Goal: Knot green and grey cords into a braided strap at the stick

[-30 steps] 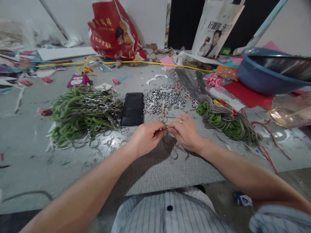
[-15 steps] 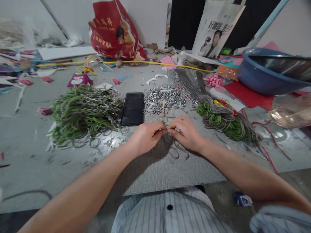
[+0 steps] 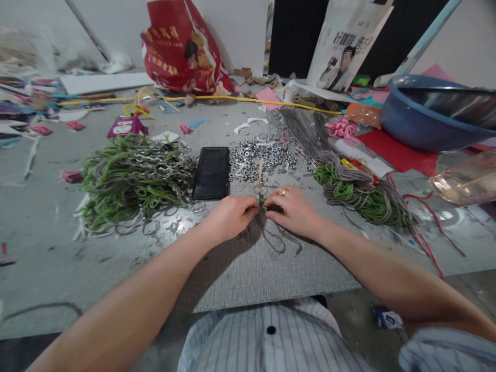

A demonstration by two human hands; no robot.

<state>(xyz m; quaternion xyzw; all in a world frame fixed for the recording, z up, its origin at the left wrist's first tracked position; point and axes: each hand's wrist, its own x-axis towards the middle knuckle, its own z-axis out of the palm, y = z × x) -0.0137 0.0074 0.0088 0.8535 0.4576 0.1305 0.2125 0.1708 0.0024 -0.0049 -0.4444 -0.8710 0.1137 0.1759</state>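
Green cord piece [image 3: 261, 200] is sitting between my two hands, at the near middle of the tabletop [image 3: 248, 284].
My left hand [image 3: 234, 217] and right hand [image 3: 292, 212] are pinching it from opposite sides, fingertips drawn narrow, with a slight gap separating them. Grey cord [image 3: 277, 251] is trailing towards me below. Small metal rings [image 3: 259, 157] are lying scattered beyond, beside a black phone [image 3: 211, 173]; a green-and-grey pile [image 3: 132, 181] is occupying the left, a corded hank [image 3: 360, 191] the right.
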